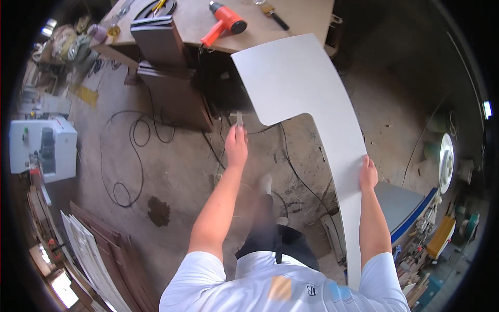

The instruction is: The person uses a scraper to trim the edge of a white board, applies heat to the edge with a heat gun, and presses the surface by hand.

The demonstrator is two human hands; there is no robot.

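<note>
Head view: right hand [368,174] grips a likely stiff white panel [291,78], best edge-held; left hand [236,147] pinches a small strip [239,118].

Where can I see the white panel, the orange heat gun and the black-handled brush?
White panel [335,125], head view: on its face, where the wide end narrows.
Orange heat gun [224,20], head view: on its body.
Black-handled brush [279,21], head view: on its handle.

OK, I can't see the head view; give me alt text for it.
A person's right hand holds the edge of a long white panel with a broad far end, while the left hand holds a small light object, too small to identify. Beyond, a table bears an orange gun-shaped tool and a brush.
</note>
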